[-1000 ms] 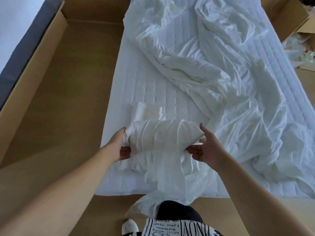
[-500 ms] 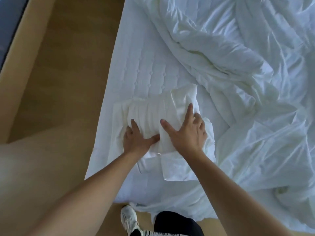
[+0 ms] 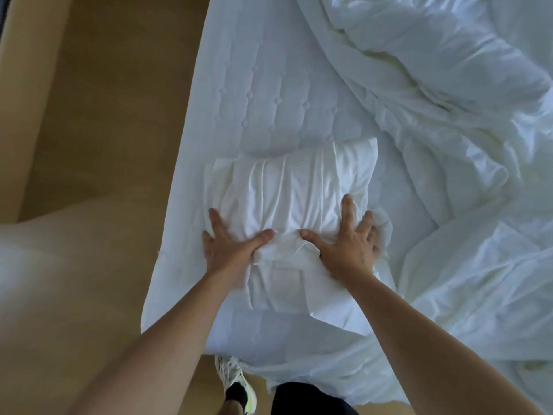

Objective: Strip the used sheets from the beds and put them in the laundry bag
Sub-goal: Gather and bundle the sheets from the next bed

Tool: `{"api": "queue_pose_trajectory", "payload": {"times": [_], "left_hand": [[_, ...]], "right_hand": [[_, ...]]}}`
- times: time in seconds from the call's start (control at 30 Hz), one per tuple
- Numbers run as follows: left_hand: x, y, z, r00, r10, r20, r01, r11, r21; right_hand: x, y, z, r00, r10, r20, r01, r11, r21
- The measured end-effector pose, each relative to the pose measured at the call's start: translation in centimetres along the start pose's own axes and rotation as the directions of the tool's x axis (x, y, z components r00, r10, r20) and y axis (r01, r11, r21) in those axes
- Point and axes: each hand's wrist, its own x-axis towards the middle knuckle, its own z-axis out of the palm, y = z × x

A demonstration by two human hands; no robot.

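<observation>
Both hands, left hand (image 3: 227, 250) and right hand (image 3: 347, 247), press flat with spread fingers on a folded sheet (image 3: 293, 199). It lies mid-frame on the mattress (image 3: 263, 94).

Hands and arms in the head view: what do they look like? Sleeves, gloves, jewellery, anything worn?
Both forearms are bare from the bottom edge of the frame up to the wrist; no sleeve shows. The left hand and right hand wear no gloves. No watch, bracelet or ring is visible, and the fingers are uncovered. Lower down, dark trousers and a white shoe with a dark sock show.
</observation>
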Motion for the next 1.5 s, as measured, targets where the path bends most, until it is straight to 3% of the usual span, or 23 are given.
{"api": "queue_pose_trajectory", "payload": {"times": [0.17,0.27,0.4,0.47,0.53,0.67,0.8,0.9,1.0,1.07,1.13,1.17,1.23,1.3,1.4,1.47,1.5], "left_hand": [[1.4,0.1,0.1,0.995,-0.02,0.095,0.023,0.999,-0.03],[0.1,0.3,-0.1,0.971,0.112,0.21,-0.046,0.954,-0.297],[-2.6,2.8,0.0,0.9,0.194,0.39,0.028,0.868,-0.496],[-3.3,4.0,-0.4,0.872,0.193,0.45,0.075,0.856,-0.512],[-3.2,4.3,-1.2,0.861,0.15,0.487,0.16,0.828,-0.538],[-2.1,1.9,-1.4,0.801,0.145,0.58,0.317,0.72,-0.618],[-0.9,-0.1,-0.3,0.833,0.109,0.543,0.32,0.705,-0.633],[-0.3,0.4,-1.5,0.886,0.138,0.443,0.128,0.845,-0.519],[-0.7,3.1,-4.2,0.974,0.2,0.11,-0.183,0.972,-0.15],[-0.9,5.9,-5.6,0.899,0.436,-0.043,-0.427,0.894,0.139],[-1.0,9.6,-6.1,0.778,0.628,0.038,-0.611,0.74,0.281],[-0.9,11.7,-5.8,0.762,0.636,0.12,-0.635,0.699,0.33],[0.1,14.4,-4.1,0.787,0.537,0.305,-0.612,0.615,0.497],[0.5,14.7,-2.1,0.81,0.412,0.417,-0.586,0.539,0.606],[1.3,12.9,-0.7,0.835,0.374,0.404,-0.55,0.57,0.61],[1.2,12.6,-0.8,0.834,0.377,0.403,-0.551,0.583,0.597],[1.0,12.6,-0.8,0.831,0.378,0.407,-0.556,0.594,0.582]], "right_hand": [[0.7,0.1,-0.5,1.0,-0.025,0.014,0.024,0.998,0.058],[0.1,0.4,-2.1,0.997,-0.058,0.056,0.039,0.954,0.299],[-1.7,0.0,-4.5,0.975,-0.135,0.175,-0.047,0.648,0.76],[-2.5,-0.5,-5.6,0.945,-0.193,0.263,-0.134,0.504,0.853],[-2.7,-1.0,-6.0,0.919,-0.254,0.301,-0.165,0.444,0.881],[-1.6,-2.7,-3.8,0.904,-0.279,0.323,-0.135,0.531,0.836],[0.7,-2.9,-2.0,0.905,-0.263,0.335,-0.102,0.629,0.77],[1.2,-2.5,-2.2,0.924,-0.223,0.31,-0.084,0.672,0.735],[0.9,-2.8,-2.0,0.942,-0.193,0.274,-0.039,0.749,0.661],[0.4,-2.9,-1.9,0.96,-0.144,0.24,-0.017,0.825,0.565],[-0.2,-3.3,-2.3,0.972,-0.107,0.207,0.008,0.903,0.429],[-0.6,-3.6,-2.6,0.98,-0.088,0.181,0.025,0.945,0.328],[-1.7,-4.0,-3.0,0.996,-0.023,0.082,0.014,0.993,0.117],[-4.0,-3.7,-2.8,0.997,0.032,-0.067,-0.031,0.999,0.027],[-9.4,-1.4,-1.2,0.966,0.163,-0.203,-0.141,0.983,0.118],[-12.5,0.3,0.8,0.942,0.313,-0.125,-0.246,0.893,0.377],[-13.4,0.7,1.8,0.931,0.364,-0.039,-0.279,0.775,0.567]]}}
